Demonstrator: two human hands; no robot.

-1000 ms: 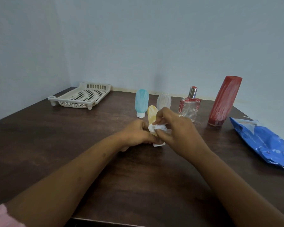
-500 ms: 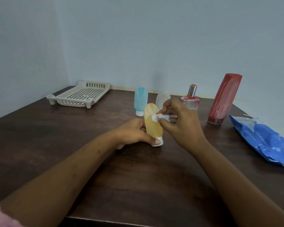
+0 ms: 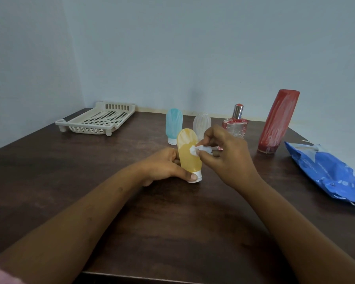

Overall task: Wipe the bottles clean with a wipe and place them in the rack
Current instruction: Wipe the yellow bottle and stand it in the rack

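Two bare forearms, a pink sleeve [image 3: 0,271] at the near left corner, reach across a dark wood counter [image 3: 172,232] toward its middle. The left hand [image 3: 162,167] grips a yellow bottle [image 3: 189,160] low down, thumb curled against the white cap on which it stands, and the other fingers are hidden behind the bottle. The right hand [image 3: 228,156] pinches a crumpled white wipe [image 3: 200,149] between thumb and curled fingers [image 3: 206,156], pressing it to the bottle's right side, just below a patch of white smears.

Just behind stand a blue bottle [image 3: 174,126] and a clear bottle [image 3: 202,123], both cap down. To their right are a glass perfume bottle [image 3: 235,124] with a silver collar and a tall red bottle [image 3: 278,121] streaked with white. A blue wipe packet [image 3: 326,173] lies at the counter's right edge.

The cream slotted rack [image 3: 98,119] sits at the far left corner by the pale wall, well apart from the bottles.
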